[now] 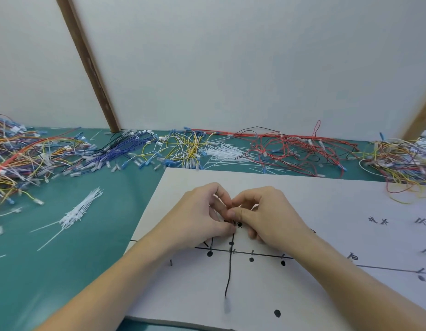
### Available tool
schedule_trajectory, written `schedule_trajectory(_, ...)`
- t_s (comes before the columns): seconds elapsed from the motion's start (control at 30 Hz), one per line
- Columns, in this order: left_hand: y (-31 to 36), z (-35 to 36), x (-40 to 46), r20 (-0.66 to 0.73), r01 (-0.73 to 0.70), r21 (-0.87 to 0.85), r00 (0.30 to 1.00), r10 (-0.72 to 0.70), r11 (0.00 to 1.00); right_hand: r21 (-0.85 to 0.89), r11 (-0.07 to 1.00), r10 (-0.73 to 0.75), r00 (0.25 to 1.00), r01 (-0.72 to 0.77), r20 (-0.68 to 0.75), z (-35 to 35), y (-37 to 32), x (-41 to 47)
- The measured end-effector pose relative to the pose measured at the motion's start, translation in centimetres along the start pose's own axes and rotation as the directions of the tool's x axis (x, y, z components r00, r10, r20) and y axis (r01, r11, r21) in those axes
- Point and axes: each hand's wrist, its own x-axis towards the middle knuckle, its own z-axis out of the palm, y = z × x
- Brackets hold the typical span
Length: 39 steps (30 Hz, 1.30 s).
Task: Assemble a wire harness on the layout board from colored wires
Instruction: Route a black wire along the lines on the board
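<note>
Far to the left, a tangled heap of mixed wires lay on the green mat, with a loose bunch of white cable ties nearer the person. Along the back edge ran blue wires, then yellow wires, more white ties, and red wires.

The white layout board sat in front of the person, marked with black lines, dots and handwritten characters. Over its middle, the left hand had its fingers curled, pinching something small where it met the right hand, which was curled and pinching at the same spot. What exactly they gripped I could not make out; it looked like the top end of the black wire that ran down the board's vertical line toward the person, its near end capped by a pale blurred connector.

The risk, as I judged it, was the wire slipping off its drawn line while both hands worked the top end, since nothing visibly pinned the lower stretch. A tug could also drag the connector off its mark. On the far right, another mixed pile spilled onto the board's corner, and a stray loop could snag.
</note>
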Motion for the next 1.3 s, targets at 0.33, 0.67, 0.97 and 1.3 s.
schedule_trajectory(0.33,0.3,0.2,-0.2,0.027,-0.068,0.203,0.998,0.064,0.977,-0.314,0.947,-0.086,0.994,0.063,-0.060,-1.7,-4.0,-4.0)
schedule_trajectory(0.67,0.3,0.0,-0.2,0.071,-0.043,0.146,0.997,0.032,0.988,-0.509,0.860,0.060,0.985,0.031,0.162,3.4,-6.2,-13.1)
schedule_trajectory(0.97,-0.2,0.2,0.0,0.009,-0.057,0.186,0.998,0.056,0.981,0.052,0.998,0.035,0.980,-0.025,-0.197,2.2,-4.1,-13.8)
schedule_trajectory(1.3,-0.5,0.4,0.0,-0.032,-0.079,0.188,0.996,0.086,0.979,-0.286,0.958,-0.047,0.995,0.020,-0.088,3.6,-2.3,-13.7)
